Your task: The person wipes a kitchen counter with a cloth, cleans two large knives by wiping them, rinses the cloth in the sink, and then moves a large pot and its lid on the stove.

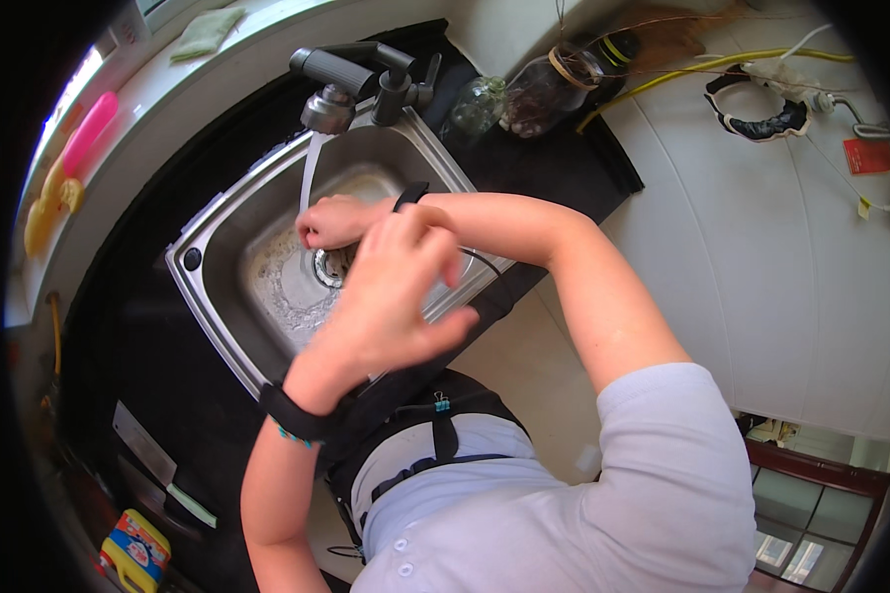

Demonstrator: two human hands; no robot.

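Note:
My right hand (334, 221) is over the stainless steel sink (226, 296), its fingers curled in and nothing seen in it. Beside its knuckles a stream of water (310, 170) falls from the grey faucet (329, 110). Nearer the camera, my left hand (393, 296) is blurred, with thumb and fingers apart and no object in it. Its fingers overlap my right wrist, and I cannot tell whether they touch it. A black band (411, 197) circles the right wrist; another black band (289, 413) is on the left. The drain (329, 268) is partly hidden below my hands.
A cleaver (144, 442) lies on the black counter (148, 333) at left, near a yellow detergent bottle (137, 552). Glass jars (541, 93) stand behind the sink at right. A green cloth (208, 34) and a pink object (91, 132) rest along the window sill.

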